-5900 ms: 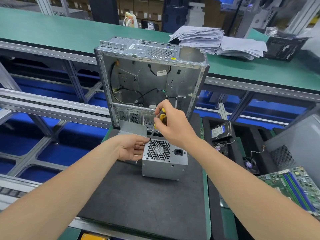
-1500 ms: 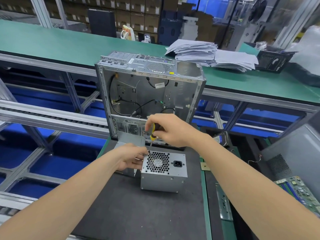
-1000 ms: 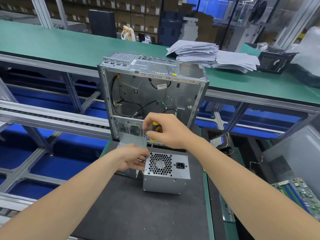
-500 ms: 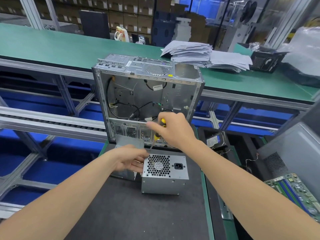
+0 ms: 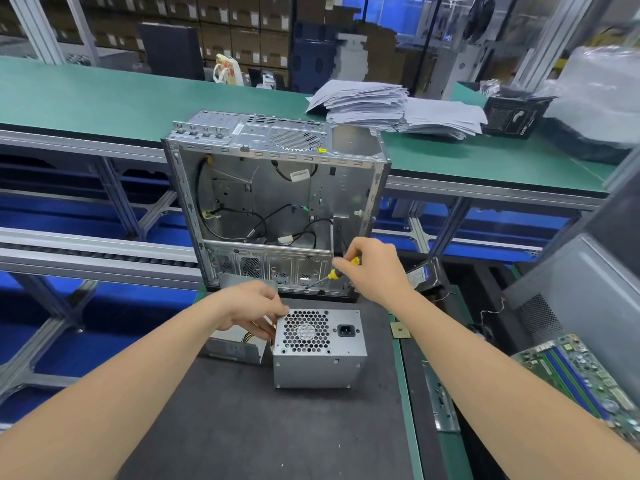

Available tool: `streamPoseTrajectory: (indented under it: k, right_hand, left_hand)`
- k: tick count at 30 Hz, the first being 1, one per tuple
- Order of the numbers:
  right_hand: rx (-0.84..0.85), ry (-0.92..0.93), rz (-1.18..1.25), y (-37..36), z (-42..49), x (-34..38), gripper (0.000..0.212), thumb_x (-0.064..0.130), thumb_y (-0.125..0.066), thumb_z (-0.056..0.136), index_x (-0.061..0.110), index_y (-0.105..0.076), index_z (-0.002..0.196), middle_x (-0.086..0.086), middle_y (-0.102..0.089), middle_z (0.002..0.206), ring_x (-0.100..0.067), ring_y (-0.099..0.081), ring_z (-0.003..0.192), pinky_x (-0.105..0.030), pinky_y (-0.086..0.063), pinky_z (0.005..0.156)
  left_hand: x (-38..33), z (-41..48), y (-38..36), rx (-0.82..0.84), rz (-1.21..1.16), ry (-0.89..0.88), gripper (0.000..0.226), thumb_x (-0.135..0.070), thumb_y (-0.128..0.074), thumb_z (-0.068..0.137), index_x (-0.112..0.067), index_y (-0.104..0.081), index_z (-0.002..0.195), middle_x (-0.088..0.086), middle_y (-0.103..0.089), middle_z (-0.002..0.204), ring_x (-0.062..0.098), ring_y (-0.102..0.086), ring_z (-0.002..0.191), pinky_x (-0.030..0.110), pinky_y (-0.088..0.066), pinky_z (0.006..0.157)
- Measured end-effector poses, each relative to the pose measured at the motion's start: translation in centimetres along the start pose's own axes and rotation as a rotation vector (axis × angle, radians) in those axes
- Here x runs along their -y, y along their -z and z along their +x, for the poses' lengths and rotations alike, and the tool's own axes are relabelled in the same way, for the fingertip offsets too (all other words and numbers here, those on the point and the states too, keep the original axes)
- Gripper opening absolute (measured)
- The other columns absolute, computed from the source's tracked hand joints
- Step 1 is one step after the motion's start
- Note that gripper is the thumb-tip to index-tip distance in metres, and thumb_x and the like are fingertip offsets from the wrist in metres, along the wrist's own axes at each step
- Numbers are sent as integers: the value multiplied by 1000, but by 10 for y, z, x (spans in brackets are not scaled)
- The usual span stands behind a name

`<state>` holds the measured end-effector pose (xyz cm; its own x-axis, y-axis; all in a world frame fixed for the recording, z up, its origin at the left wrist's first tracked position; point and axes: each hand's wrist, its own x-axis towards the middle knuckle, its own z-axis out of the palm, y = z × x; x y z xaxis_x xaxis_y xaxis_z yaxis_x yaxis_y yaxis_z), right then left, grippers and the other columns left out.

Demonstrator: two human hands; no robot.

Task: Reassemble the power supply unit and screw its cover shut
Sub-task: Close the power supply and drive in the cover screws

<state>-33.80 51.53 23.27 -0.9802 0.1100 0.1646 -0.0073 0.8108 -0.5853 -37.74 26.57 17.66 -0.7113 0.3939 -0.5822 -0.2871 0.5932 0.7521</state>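
Grey power supply (image 5: 318,348) rests on a mat (image 5: 242,427); left hand (image 5: 251,308) grips its edge, right hand (image 5: 375,268) holds a screwdriver (image 5: 333,274).

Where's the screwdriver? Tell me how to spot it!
Start at the big open metal computer case standing at the back of the dark mat. By its lower right corner, the right hand grips the screwdriver. Nothing else nearby has a yellow-and-black handle.

An electronics assembly workshop: green workbenches (image 5: 104,95), conveyor rails (image 5: 86,251) (stacked cartons (image 5: 242,36) behind).

No legible text anywhere.
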Motion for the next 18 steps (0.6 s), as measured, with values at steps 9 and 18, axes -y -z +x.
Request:
streamPoseTrajectory:
  k: [9,18]
  right_hand:
    - [103,-339,-27,-29,-31,-85,30,25,-86,86,15,-60,74,0,-66,84,-16,-62,84,-20,-39,58]
    - [288,-652,-21,-51,-79,-116,27,25,-86,70,20,-60,74,-6,-75,92,-25,-73,84,-34,-61,76]
  left_hand:
    - [-30,3,-27,-356,408,-280,19,-38,-56,101,-25,-69,99,-5,-77,89,13,-72,83,26,-57,72]
    - [-63,32,-74,-343,483,-387,12,-31,-57,100,-29,-69,96,-12,-73,87,3,-66,80,18,-46,67]
